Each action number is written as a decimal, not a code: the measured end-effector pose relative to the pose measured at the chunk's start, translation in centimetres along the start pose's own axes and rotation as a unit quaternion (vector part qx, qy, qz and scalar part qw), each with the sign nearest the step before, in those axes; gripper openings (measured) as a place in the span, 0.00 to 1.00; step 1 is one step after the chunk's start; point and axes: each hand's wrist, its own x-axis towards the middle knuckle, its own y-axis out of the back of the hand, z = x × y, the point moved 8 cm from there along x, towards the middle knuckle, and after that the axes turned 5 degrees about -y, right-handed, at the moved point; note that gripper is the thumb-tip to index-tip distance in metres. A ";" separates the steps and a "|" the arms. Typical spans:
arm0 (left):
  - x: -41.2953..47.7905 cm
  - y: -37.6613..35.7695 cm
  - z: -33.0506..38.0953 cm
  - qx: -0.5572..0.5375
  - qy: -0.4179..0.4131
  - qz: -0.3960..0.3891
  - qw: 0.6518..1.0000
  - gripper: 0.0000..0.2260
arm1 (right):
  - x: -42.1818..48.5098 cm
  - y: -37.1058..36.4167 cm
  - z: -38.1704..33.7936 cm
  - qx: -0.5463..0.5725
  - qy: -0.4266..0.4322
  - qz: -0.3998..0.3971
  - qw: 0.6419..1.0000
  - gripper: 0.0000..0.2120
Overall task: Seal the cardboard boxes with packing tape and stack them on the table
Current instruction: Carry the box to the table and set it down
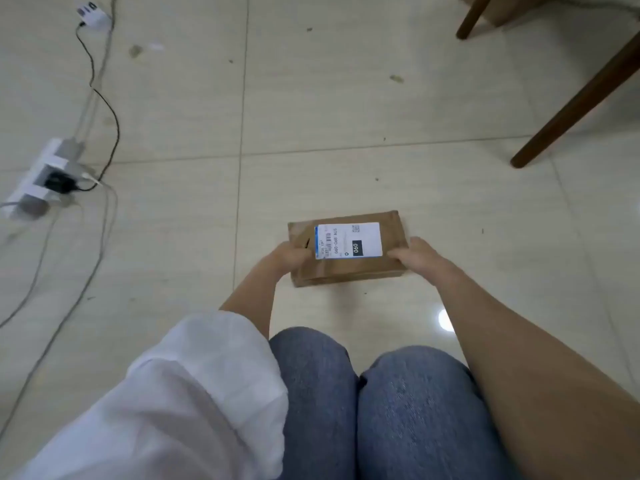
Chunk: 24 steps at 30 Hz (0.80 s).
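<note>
A small flat brown cardboard box (pixel 391 268) with a white shipping label on top lies on the tiled floor in front of my knees. My left hand (pixel 289 256) grips its left end, thumb on the top face. My right hand (pixel 420 256) grips its right end, thumb lying across the top near the label. Whether the box touches the floor or is just above it, I cannot tell. No tape roll is in view.
A white power strip (pixel 41 176) with plugs and trailing cables (pixel 104 109) lies on the floor at the left. Dark wooden furniture legs (pixel 581 98) slant in at the upper right. My jeans-clad knees (pixel 363 393) fill the bottom centre.
</note>
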 end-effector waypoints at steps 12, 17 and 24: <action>2.2 -0.6 -2.5 -0.066 0.042 -0.012 0.997 0.19 | 0.6 0.2 0.6 0.023 -0.032 0.024 0.999 0.18; 3.8 -0.1 -3.5 -0.123 0.041 0.015 0.991 0.15 | 1.3 0.8 0.6 0.045 -0.023 0.044 0.998 0.15; -0.7 4.1 -1.8 -0.105 0.032 0.092 0.990 0.10 | -5.0 4.7 -4.4 0.083 0.049 0.105 0.990 0.13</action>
